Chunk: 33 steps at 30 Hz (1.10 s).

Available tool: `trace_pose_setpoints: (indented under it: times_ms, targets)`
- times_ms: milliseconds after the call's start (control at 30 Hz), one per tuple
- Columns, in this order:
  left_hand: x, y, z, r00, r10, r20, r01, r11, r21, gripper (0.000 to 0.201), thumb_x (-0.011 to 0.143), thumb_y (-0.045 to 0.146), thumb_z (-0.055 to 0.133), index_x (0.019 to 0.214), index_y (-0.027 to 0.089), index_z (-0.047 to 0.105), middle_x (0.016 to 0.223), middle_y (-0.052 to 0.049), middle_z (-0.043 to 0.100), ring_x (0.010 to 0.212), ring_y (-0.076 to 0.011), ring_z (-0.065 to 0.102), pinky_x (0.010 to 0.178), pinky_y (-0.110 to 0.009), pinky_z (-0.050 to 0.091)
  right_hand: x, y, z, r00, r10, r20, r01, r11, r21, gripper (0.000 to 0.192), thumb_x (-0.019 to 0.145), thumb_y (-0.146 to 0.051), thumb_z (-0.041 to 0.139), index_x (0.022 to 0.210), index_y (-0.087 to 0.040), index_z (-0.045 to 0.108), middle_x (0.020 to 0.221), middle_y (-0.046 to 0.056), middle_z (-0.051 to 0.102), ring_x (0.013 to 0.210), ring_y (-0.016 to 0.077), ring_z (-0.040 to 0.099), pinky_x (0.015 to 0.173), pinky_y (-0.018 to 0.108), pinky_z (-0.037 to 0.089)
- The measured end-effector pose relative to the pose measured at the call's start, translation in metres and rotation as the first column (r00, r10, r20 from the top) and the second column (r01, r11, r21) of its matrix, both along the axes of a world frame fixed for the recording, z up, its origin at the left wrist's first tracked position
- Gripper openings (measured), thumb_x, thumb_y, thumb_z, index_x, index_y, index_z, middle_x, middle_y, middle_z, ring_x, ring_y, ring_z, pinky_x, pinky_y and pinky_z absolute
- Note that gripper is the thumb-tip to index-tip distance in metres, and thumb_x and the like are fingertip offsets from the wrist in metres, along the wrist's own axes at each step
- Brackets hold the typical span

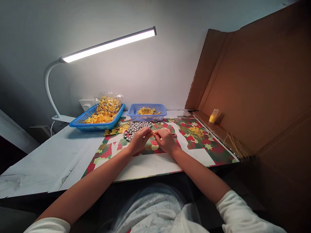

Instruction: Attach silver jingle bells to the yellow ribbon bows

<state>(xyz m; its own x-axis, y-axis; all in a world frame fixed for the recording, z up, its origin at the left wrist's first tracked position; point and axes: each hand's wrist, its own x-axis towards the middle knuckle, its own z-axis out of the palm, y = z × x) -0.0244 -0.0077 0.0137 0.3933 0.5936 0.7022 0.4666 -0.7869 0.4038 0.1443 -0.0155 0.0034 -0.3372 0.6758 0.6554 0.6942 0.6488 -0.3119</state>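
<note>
Over the middle of the patterned table covering, my left hand [141, 138] and my right hand [166, 139] meet, fingertips pinched together. Between them is a thin yellow cord [155, 140], bent into a small loop that hangs below the fingers. Both hands are closed on it; the fingertips hide its upper part. Just behind my left hand lies a heap of small shiny silver bells [138, 127]. Yellow petal-like pieces [119, 129] lie left of the heap. A small red object [174, 135], partly hidden, sits beside my right hand.
A blue basket [97, 127] piled with yellow pieces stands back left, a lilac-blue basket [132, 114] with yellow cords behind the bells. Loose yellow cords [196, 132] lie to the right. A bottle [213, 116] stands near the cardboard wall [257, 81]. A lamp [109, 45] hangs overhead.
</note>
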Motion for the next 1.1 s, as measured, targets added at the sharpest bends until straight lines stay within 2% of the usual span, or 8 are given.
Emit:
trace_pose_setpoints:
  times_ms: [200, 367, 567, 700, 867, 967, 1033, 1100]
  targets:
    - [0.0012, 0.0001, -0.0025, 1.0, 0.021, -0.02, -0.021, 0.999, -0.041, 0.018, 0.09, 0.026, 0.043, 0.072, 0.02, 0.046, 0.069, 0.0, 0.051, 0.064, -0.0139, 0.046, 0.062, -0.025, 0.037, -0.0036, 0.0002, -0.0012, 0.999, 0.03, -0.033, -0.029, 0.999, 0.015, 0.025, 0.087, -0.024, 0.043, 0.063, -0.019, 0.05, 0.06, 0.0, 0.054, 0.061, 0.0138, 0.047, 0.068, 0.029, 0.028]
    - [0.0018, -0.001, -0.0013, 0.999, 0.041, -0.028, -0.044, 0.994, -0.105, 0.021, 0.089, 0.03, 0.043, 0.07, 0.021, 0.046, 0.064, 0.001, 0.048, 0.059, -0.0133, 0.043, 0.059, -0.025, 0.034, -0.0028, 0.0006, -0.0021, 0.97, 0.09, -0.225, -0.102, 0.994, -0.041, 0.023, 0.076, -0.023, 0.047, 0.054, -0.021, 0.041, 0.052, -0.003, 0.045, 0.053, 0.012, 0.039, 0.061, 0.028, 0.032]
    - [0.0008, -0.0011, 0.0023, 0.999, 0.041, 0.001, -0.041, 0.992, -0.123, 0.023, 0.087, 0.029, 0.044, 0.066, 0.02, 0.045, 0.059, 0.003, 0.046, 0.054, -0.0119, 0.038, 0.055, -0.024, 0.031, -0.001, -0.0009, -0.0011, 0.878, 0.14, -0.458, -0.239, 0.957, -0.166, 0.024, 0.076, -0.029, 0.048, 0.054, -0.021, 0.043, 0.051, -0.003, 0.043, 0.049, 0.0107, 0.038, 0.049, 0.025, 0.029]
    - [0.0012, -0.0025, 0.0043, 0.999, 0.03, 0.014, -0.028, 0.99, -0.141, 0.023, 0.087, 0.029, 0.044, 0.066, 0.02, 0.045, 0.058, 0.003, 0.046, 0.054, -0.0117, 0.038, 0.055, -0.024, 0.031, -0.0008, -0.0004, -0.0017, 0.851, 0.168, -0.498, -0.272, 0.952, -0.143, 0.023, 0.076, -0.027, 0.05, 0.054, -0.021, 0.043, 0.05, -0.003, 0.044, 0.049, 0.0101, 0.037, 0.048, 0.025, 0.028]
    - [0.0012, -0.002, 0.0036, 0.998, 0.001, 0.063, 0.014, 0.972, -0.233, 0.026, 0.088, 0.034, 0.043, 0.067, 0.019, 0.046, 0.059, 0.003, 0.047, 0.055, -0.0115, 0.04, 0.056, -0.024, 0.032, -0.0001, 0.0015, -0.0006, 0.875, 0.178, -0.45, -0.281, 0.943, -0.175, 0.024, 0.079, -0.029, 0.048, 0.057, -0.021, 0.046, 0.054, -0.003, 0.048, 0.051, 0.0105, 0.039, 0.051, 0.025, 0.031]
    - [0.0024, 0.0002, 0.0007, 0.987, 0.019, 0.159, 0.031, 0.952, -0.305, 0.03, 0.088, 0.039, 0.044, 0.066, 0.019, 0.047, 0.059, 0.003, 0.048, 0.055, -0.0117, 0.042, 0.055, -0.024, 0.033, -0.0013, 0.001, 0.0011, 0.901, 0.097, -0.422, -0.179, 0.971, -0.16, 0.019, 0.078, -0.029, 0.051, 0.062, -0.021, 0.048, 0.057, -0.002, 0.049, 0.054, 0.0114, 0.042, 0.053, 0.026, 0.033]
    - [0.004, 0.0011, -0.0013, 0.967, 0.104, 0.231, -0.022, 0.943, -0.332, 0.031, 0.087, 0.041, 0.046, 0.066, 0.019, 0.048, 0.058, 0.003, 0.049, 0.054, -0.0117, 0.042, 0.053, -0.024, 0.033, -0.0029, -0.0001, 0.0016, 0.901, -0.009, -0.433, -0.052, 0.99, -0.128, 0.021, 0.076, -0.029, 0.055, 0.059, -0.021, 0.046, 0.055, -0.003, 0.046, 0.052, 0.0113, 0.04, 0.054, 0.027, 0.033]
    - [0.0061, 0.0009, -0.0025, 0.941, 0.189, 0.281, -0.086, 0.936, -0.342, 0.031, 0.086, 0.042, 0.048, 0.065, 0.019, 0.05, 0.057, 0.002, 0.05, 0.053, -0.0118, 0.043, 0.053, -0.024, 0.033, -0.0049, -0.0015, 0.0013, 0.9, -0.05, -0.432, 0.005, 0.995, -0.104, 0.029, 0.077, -0.03, 0.056, 0.053, -0.021, 0.043, 0.049, -0.004, 0.041, 0.049, 0.0105, 0.037, 0.057, 0.028, 0.034]
